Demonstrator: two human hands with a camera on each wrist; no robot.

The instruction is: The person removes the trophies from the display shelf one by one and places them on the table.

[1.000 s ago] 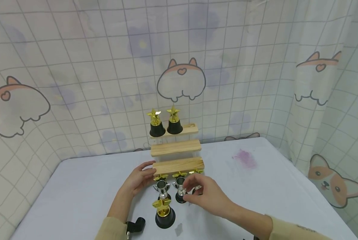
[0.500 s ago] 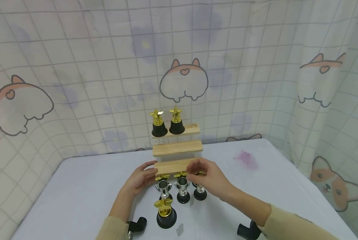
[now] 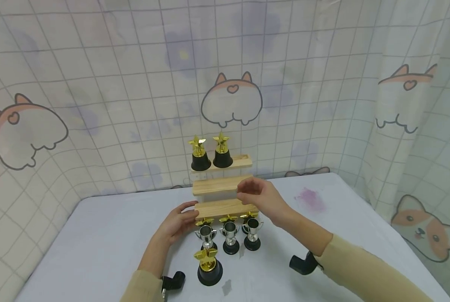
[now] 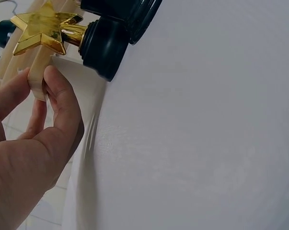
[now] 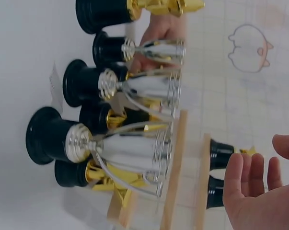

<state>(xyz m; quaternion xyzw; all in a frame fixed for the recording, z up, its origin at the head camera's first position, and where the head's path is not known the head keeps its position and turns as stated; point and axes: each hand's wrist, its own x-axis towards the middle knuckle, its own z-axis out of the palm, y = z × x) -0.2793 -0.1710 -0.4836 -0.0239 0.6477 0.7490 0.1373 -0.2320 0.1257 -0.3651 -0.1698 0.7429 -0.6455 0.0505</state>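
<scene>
Left hand (image 3: 177, 224) extended forward, thumb and fingers (image 4: 58, 91) pinching inward, forearm sleeved. Right hand (image 3: 260, 195) raised higher and farther forward, fingers (image 5: 245, 177) loosely extended, holding nothing; sleeved forearm angled in from the right.

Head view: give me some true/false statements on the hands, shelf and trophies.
1. Two gold star trophies stand on the top shelf. True.
2. The right hand grips a silver cup. False: it hovers by the middle shelf, holding nothing.
3. The left hand holds the end of the bottom shelf. True.
4. The three silver cups lie toppled. False: they stand upright in a row on the table.
5. A lone star trophy stands in front of the cups. True.
</scene>
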